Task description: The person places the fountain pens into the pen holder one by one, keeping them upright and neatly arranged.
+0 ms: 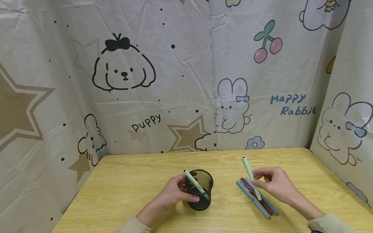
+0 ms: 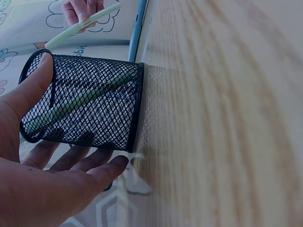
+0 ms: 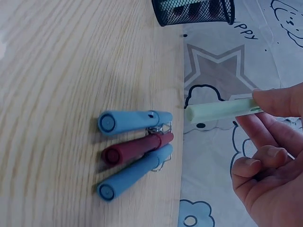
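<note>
A person's right hand (image 1: pixel 275 184) pinches a pale green pen (image 1: pixel 250 178) between thumb and fingertips and holds it clear of the wooden table (image 1: pixel 131 187). In the head view the pen's long axis runs from about 11 o'clock at its raised free end down to 5 o'clock, where it disappears into the fingers. The black mesh pen cup (image 1: pixel 201 194) stands at roughly 9 o'clock from that grip, well apart from it across bare tabletop, with its open mouth upward.

The left hand (image 1: pixel 175 194) is the nearer of the two to the cup: its fingers and thumb curl round the mesh wall from the cup's 9 o'clock side, steadying it (the left wrist view shows the thumb on the rim and fingertips dark through the mesh). A second pale green pen (image 1: pixel 193 181) already leans inside the cup, its top pointing toward 11 o'clock over the rim.

Directly beneath the right hand three more pens lie side by side and touching on the table: two blue pens (image 3: pixel 135 122) flanking one dark red pen (image 3: pixel 137 147), all parallel, running 11 to 5 o'clock in the head view. The right wrist view shows the held pen above and apart from this row, touching none of them.

A printed cartoon cloth (image 1: pixel 186 81) screens the table's far and side edges.
</note>
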Demonstrator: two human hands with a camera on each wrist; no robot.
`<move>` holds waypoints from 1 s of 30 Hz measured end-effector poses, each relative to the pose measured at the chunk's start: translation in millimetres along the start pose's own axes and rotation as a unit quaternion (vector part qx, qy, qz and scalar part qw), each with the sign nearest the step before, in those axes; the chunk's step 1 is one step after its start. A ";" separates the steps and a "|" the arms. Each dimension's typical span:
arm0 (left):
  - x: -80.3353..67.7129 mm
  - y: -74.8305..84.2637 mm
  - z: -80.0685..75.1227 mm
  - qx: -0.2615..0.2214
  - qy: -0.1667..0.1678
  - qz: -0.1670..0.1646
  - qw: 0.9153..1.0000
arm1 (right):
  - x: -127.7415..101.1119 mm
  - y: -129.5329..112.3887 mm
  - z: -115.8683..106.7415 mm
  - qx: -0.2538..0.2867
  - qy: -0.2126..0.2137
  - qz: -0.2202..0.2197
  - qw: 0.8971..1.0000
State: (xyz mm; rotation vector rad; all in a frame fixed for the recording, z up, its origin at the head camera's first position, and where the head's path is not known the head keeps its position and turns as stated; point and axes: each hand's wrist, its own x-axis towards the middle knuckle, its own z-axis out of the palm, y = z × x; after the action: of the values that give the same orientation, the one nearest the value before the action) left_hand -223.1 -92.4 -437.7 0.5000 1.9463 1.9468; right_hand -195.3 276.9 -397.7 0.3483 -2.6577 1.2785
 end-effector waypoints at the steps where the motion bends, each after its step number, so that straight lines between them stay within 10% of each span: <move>1: -0.1 -0.1 -0.1 0.001 0.000 0.000 1.000 | 0.4 -0.9 0.8 0.002 0.001 -0.001 1.000; 30: -0.6 0.7 -0.2 0.005 0.004 -0.005 1.000 | 2.9 -30.2 21.9 0.070 0.001 -0.027 0.997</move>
State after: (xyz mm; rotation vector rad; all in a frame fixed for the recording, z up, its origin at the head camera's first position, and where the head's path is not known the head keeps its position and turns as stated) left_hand -222.7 -92.8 -437.0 0.4839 1.9605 1.9373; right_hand -190.7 241.1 -388.0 0.4357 -2.5448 1.4512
